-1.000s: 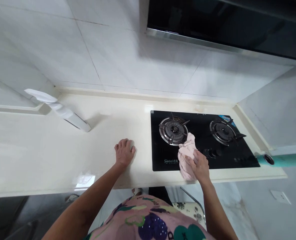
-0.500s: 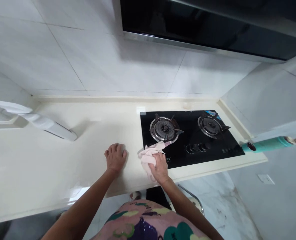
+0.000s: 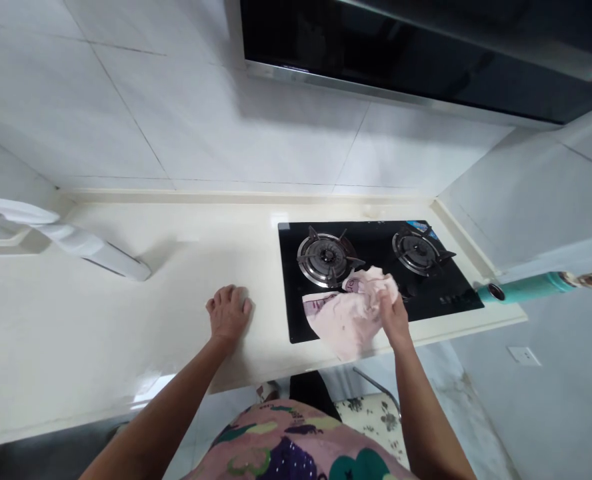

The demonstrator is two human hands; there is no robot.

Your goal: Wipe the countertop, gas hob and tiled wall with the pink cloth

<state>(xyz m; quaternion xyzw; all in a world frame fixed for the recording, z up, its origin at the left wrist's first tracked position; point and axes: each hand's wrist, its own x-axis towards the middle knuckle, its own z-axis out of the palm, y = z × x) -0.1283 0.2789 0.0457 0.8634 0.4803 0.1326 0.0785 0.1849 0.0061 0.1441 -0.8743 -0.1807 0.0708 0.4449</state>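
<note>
My right hand (image 3: pixel 395 319) grips a pale pink cloth (image 3: pixel 350 323) by its right side, fingers closed on a bunched part. The cloth spreads leftward over the front of a black glass gas stove (image 3: pixel 376 235), and its lower edge reaches the counter's front strip. Printed purple patches show along its upper left. Just behind it lies the left burner (image 3: pixel 328 259); the right burner (image 3: pixel 418 249) is farther off. My left hand (image 3: pixel 229 312) rests on the cream countertop (image 3: pixel 196 247), left of the stove, holding nothing, with its thumb apart from the bent fingers.
A white long-bodied appliance (image 3: pixel 93 248) stands on the counter at the left. Overhead hangs a black range hood (image 3: pixel 401 60). A teal pipe (image 3: pixel 531 287) sticks out at the right end. Below the counter edge is a floral-topped stool (image 3: pixel 373 417).
My right hand has moved right across the stove front with the cloth, which was bunched at the left corner and now hangs more spread out. My left hand stays put.
</note>
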